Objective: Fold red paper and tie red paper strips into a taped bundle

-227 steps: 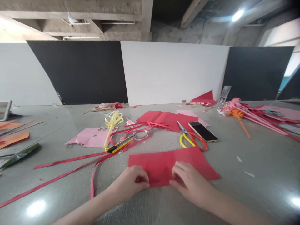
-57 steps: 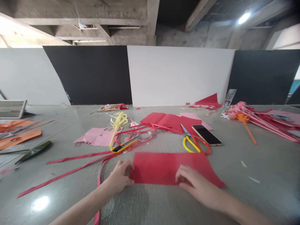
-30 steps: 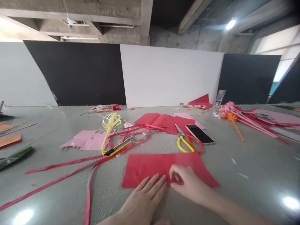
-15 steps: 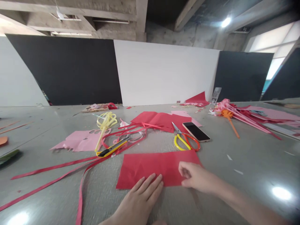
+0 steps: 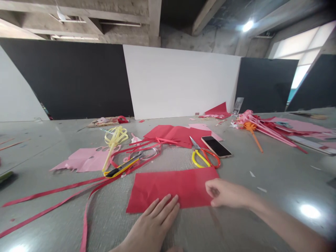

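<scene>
A folded red sheet of paper [image 5: 157, 183] lies across the table in front of me, with its long side facing me. My left hand [image 5: 157, 220] rests palm down, its spread fingers pressing on the paper's near edge. At the right end of the paper is my right hand [image 5: 225, 193], its fingers curled in a loose fist and its lower fingertip touching the paper by the edge. A hollow shows between the curled fingers, with nothing in it. Just beyond the paper lie scissors [image 5: 206, 156] with yellow and orange handles.
A phone [image 5: 216, 146] lies beside the scissors. Left are a yellow utility knife [image 5: 122, 167], long red strips [image 5: 57, 186], pink paper [image 5: 80, 159] and a yellow paper-strip flower [image 5: 116, 138]. More red paper [image 5: 170, 134] lies behind. Pink streamers [image 5: 265, 127] lie at the right; white panels [image 5: 181, 82] stand behind.
My right hand has slid right along the paper to its right end. The left hand stays pressed on the paper. The whole view has shifted slightly.
</scene>
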`<control>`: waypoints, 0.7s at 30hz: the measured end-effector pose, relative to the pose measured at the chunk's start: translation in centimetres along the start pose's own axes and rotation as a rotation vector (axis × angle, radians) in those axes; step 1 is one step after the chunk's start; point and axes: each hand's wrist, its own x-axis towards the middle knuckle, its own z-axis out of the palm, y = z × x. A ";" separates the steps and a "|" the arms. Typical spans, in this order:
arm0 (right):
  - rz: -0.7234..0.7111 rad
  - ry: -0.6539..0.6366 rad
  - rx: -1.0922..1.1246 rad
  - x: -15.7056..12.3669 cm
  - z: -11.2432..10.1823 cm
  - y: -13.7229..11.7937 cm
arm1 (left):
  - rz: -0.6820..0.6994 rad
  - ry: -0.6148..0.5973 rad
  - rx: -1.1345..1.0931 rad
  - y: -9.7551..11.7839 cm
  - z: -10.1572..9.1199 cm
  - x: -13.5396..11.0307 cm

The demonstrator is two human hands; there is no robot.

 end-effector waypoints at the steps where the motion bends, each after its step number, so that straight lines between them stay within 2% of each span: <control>1: 0.005 -0.012 -0.003 0.0 -0.2 0.1 | 0.003 0.007 0.005 0.0 0.1 0.0; 13: 0.068 -0.051 -0.091 -0.4 -1.4 0.3 | -0.005 0.014 0.006 0.0 0.0 0.1; 21: 0.086 -0.099 -0.143 -0.6 -2.6 1.6 | 0.007 0.036 -0.029 -0.2 0.3 0.1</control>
